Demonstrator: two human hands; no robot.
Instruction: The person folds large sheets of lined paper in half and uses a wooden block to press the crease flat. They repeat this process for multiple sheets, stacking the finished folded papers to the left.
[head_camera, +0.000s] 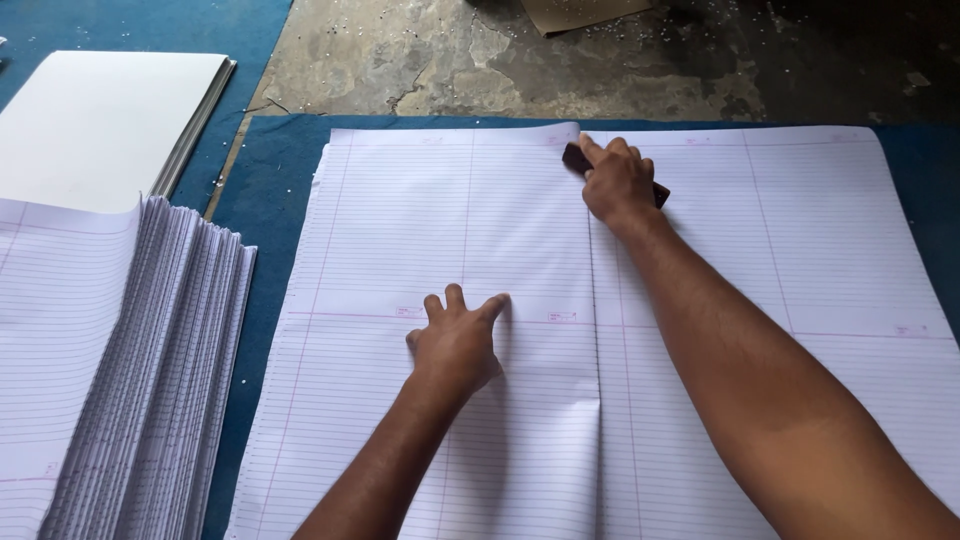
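a: head view, what's w/ the hands?
b: right hand (618, 180) closed round a dark block (577, 160), pressed at the top of the fold in the big ruled sheet (420, 230) (prob. creasing it). left hand (455, 342) flat, fingers spread, pinning paper.
a: surface?
b: blue worktop (262, 170), folded stack (150, 380) at left, cracked concrete floor (450, 60) beyond.

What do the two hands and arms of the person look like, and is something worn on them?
Both arms are bare as far as the picture shows: no sleeves, gloves, watch or bracelet. The left hand and the right hand show no rings; the fingernails look short.
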